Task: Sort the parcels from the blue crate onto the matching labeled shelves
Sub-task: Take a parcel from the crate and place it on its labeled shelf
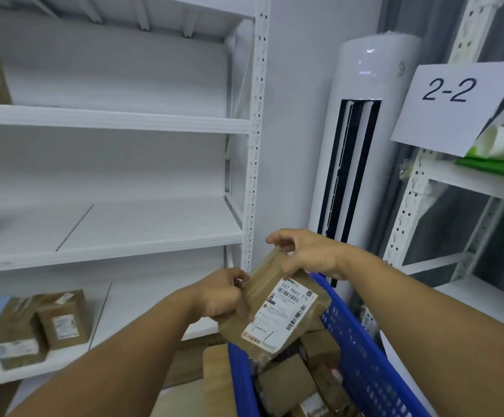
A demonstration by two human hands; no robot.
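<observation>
On my feed, the flat brown cardboard parcel with a white printed label (pixel 277 308) was tilted just above the blue perforated plastic crate (pixel 365 356), held between both hands. The left hand (pixel 220 296) had its fingers curled round the parcel's left edge. The right hand (pixel 307 254) pinched its top corner from above. More brown parcels (pixel 286 386) lay in the crate underneath. A white paper sign reading 2-2 (pixel 452 100) hung on the right-hand shelf.

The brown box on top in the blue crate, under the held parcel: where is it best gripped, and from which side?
Likely from above: the blue crate wall and neighbouring parcels crowd its sides. Set fingers on two opposite edges of the brown box's upturned face, the only exposed part.
</observation>
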